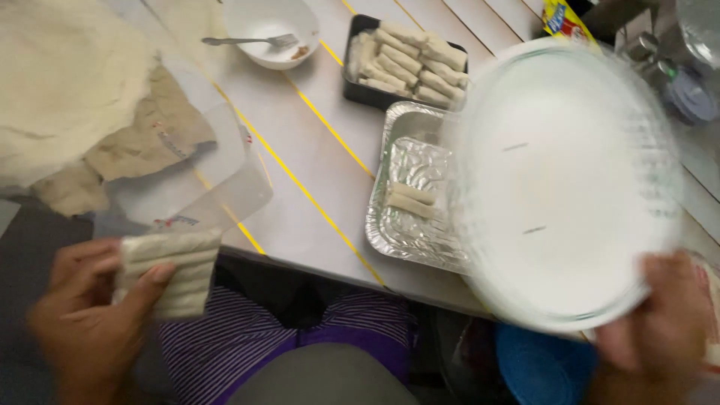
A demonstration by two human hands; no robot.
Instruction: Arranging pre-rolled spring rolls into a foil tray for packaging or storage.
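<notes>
Left hand (90, 315) clamped around a stack of pale uncooked rolls (172, 270), thumb pressed over the top, fingers underneath, low and off the near edge of the table (330, 180), above the lap in striped purple cloth (247, 352). Right hand (660, 330) gripping the near rim of a large clear glass plate (562, 180), tilted and blurred, held over the right part of the foil tray (409, 157) and hiding much of it. Two rolls lying side by side in the foil tray, just left of the plate's edge. Behind that, a dark tray (356, 86) packed with finished rolls in neat rows; further left, a white bowl (270, 30) with a fork (247, 41) resting across it. Sheets of thin pastry wrapper (75, 82) spread at the far left, partly over clear plastic. Plate surface possibly wet or dusted white, hard to tell through the blur. To do this well: keep the stack squeezed lightly enough not to flatten or stick the rolls together, hold the plate level with a firm grip on the rim, keep it clear of the foil tray's thin edge, and avoid brushing the two rolls already laid there.
</notes>
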